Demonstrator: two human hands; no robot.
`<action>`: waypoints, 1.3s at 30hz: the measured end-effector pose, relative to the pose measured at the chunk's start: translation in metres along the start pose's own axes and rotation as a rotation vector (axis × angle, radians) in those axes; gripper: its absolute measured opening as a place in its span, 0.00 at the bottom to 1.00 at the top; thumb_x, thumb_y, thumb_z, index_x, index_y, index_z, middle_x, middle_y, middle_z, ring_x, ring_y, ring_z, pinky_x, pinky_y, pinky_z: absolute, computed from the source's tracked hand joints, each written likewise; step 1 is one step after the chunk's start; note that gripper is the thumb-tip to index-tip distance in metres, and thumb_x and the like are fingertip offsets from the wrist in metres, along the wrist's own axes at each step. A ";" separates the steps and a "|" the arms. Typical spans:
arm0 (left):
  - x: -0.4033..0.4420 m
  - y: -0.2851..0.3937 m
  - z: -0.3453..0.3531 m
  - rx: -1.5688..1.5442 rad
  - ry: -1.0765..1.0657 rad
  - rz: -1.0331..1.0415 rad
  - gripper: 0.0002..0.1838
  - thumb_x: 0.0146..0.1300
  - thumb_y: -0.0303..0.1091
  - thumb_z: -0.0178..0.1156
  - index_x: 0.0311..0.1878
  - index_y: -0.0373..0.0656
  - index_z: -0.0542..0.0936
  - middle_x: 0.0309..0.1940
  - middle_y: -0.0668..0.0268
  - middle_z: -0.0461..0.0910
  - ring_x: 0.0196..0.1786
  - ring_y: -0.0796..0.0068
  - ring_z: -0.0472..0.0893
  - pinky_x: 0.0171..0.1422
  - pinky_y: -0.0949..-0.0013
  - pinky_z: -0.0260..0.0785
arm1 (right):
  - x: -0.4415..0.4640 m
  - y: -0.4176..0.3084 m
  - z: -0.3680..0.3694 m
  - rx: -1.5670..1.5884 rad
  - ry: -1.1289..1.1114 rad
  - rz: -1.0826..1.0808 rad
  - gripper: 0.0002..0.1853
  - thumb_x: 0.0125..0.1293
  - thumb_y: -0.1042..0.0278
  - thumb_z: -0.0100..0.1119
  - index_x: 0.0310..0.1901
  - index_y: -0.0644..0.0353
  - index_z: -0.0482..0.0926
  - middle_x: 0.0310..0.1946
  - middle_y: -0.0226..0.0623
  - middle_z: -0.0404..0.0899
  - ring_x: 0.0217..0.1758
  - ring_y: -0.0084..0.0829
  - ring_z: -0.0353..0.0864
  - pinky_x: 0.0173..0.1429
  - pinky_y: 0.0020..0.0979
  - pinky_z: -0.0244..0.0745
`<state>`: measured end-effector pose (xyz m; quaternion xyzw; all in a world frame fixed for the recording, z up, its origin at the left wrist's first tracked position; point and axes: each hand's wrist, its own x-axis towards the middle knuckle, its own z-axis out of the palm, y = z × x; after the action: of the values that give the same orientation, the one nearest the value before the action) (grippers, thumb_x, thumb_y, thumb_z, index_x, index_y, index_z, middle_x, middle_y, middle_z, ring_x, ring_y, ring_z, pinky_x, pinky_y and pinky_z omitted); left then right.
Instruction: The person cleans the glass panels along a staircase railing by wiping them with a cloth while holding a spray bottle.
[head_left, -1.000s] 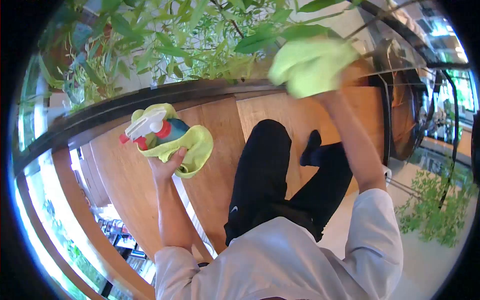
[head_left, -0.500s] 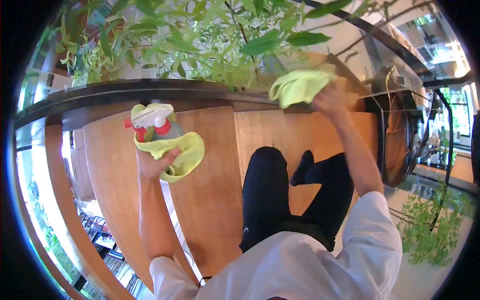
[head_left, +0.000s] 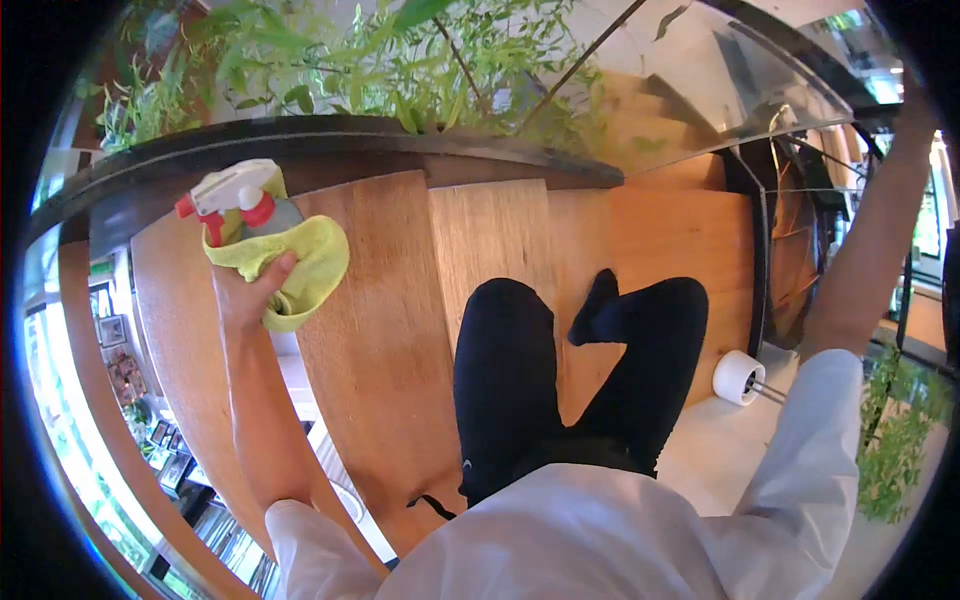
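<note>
On the left, my left hand (head_left: pixel 245 290) is closed around a spray bottle and a yellow-green cloth (head_left: pixel 318 262) that is draped about it. The spray bottle (head_left: pixel 232 190) has a white head with a red nozzle and trigger; its lower body is hidden by the cloth. They are above the wooden stair treads, close to the dark curved rail. My right forearm (head_left: pixel 865 240) stretches up to the far right, beside the glass panel, and runs into the dark rim of the view. The right hand and anything in it cannot be seen.
Wooden stair treads (head_left: pixel 375 330) run beneath my legs. A dark curved rail (head_left: pixel 330 145) crosses in front, with leafy plants (head_left: pixel 430 80) behind it. A glass panel (head_left: pixel 690 130) stands at upper right. A white cylindrical object (head_left: pixel 738 378) is on the right.
My right hand, which held a yellow-green cloth over the rail, has swung far right and out of sight. The bottle and left hand have shifted left and up in view.
</note>
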<state>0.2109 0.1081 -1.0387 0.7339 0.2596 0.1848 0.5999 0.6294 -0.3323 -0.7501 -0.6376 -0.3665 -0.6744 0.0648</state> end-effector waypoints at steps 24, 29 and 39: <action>-0.005 -0.040 -0.027 -0.044 0.190 -0.049 0.56 0.48 0.28 0.76 0.79 0.45 0.54 0.66 0.53 0.71 0.64 0.52 0.78 0.68 0.49 0.77 | -0.054 0.124 -0.002 -0.156 -0.046 -0.171 0.31 0.71 0.70 0.53 0.75 0.63 0.66 0.73 0.54 0.67 0.69 0.59 0.72 0.72 0.43 0.70; -0.015 -0.010 0.004 -0.153 0.220 0.007 0.55 0.49 0.32 0.78 0.78 0.41 0.55 0.66 0.53 0.71 0.65 0.51 0.77 0.68 0.49 0.77 | -0.130 0.055 0.011 -0.321 -0.064 -0.236 0.25 0.68 0.70 0.52 0.67 0.63 0.72 0.68 0.49 0.71 0.68 0.54 0.73 0.73 0.44 0.70; -0.092 -0.005 0.074 -0.223 0.280 -0.219 0.45 0.51 0.35 0.77 0.71 0.36 0.64 0.59 0.56 0.78 0.59 0.58 0.81 0.66 0.55 0.78 | -0.540 -0.125 -0.006 0.686 -1.083 -0.298 0.10 0.59 0.67 0.59 0.40 0.46 0.86 0.49 0.18 0.84 0.64 0.25 0.77 0.73 0.41 0.71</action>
<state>0.1804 -0.0046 -1.0557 0.5975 0.3967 0.2463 0.6518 0.6516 -0.4504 -1.2917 -0.7725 -0.6258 -0.1047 -0.0236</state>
